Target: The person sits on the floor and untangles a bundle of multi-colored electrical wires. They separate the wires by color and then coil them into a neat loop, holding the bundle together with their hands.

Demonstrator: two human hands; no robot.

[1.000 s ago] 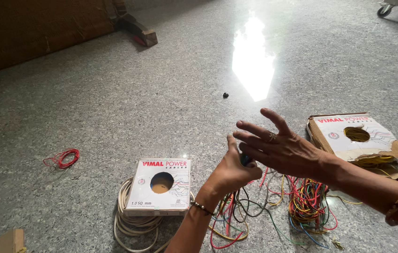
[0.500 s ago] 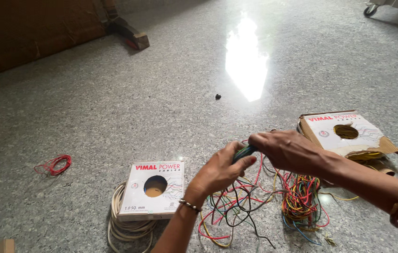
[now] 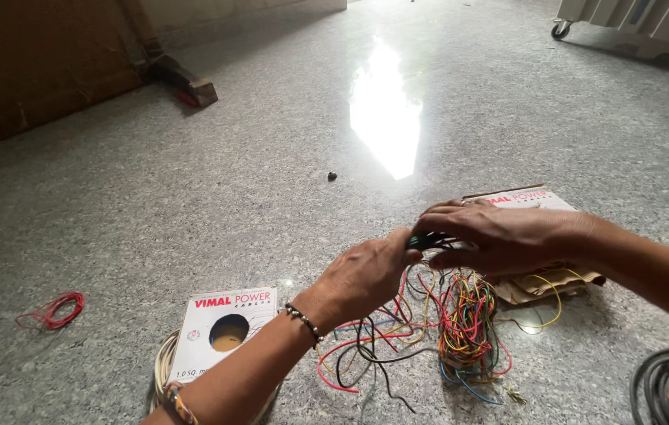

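Left hand: the left hand [image 3: 366,275] is raised above the floor, its fingers [image 3: 403,245] curled and pinching one end of a small dark bundle of wires [image 3: 422,242].
Right hand: the right hand [image 3: 492,236] meets the left from the other side; its fingers [image 3: 441,224] are bent and closed over the same bundle of wires, thumb underneath, so that both hands grip it between them.
Held item: the bundle of wires is short and tightly gathered, dark with a trace of green and blue; its far end is hidden under the right hand.
Loose wires: a tangle of coloured wires [image 3: 464,323], red, yellow, green, blue and black, lies on the floor directly below the hands, with strands rising toward the grip.
Progress (judged): only a small part appears gathered into the held bundle; most of the tangle lies spread and unsorted, so the larger share of the gathering seems left to do.
Near box: a flat white cable box [image 3: 224,323] with a round hole lies by the left forearm, resting on a coil of pale cable [image 3: 163,366].
Far box: a torn cardboard cable box [image 3: 539,279] lies just behind the right hand, yellow wire spilling from it.
Surroundings: a small red wire coil [image 3: 52,310] lies well apart on the speckled floor [image 3: 192,173]; a dark cable coil [image 3: 665,386] shows at the lower right edge.
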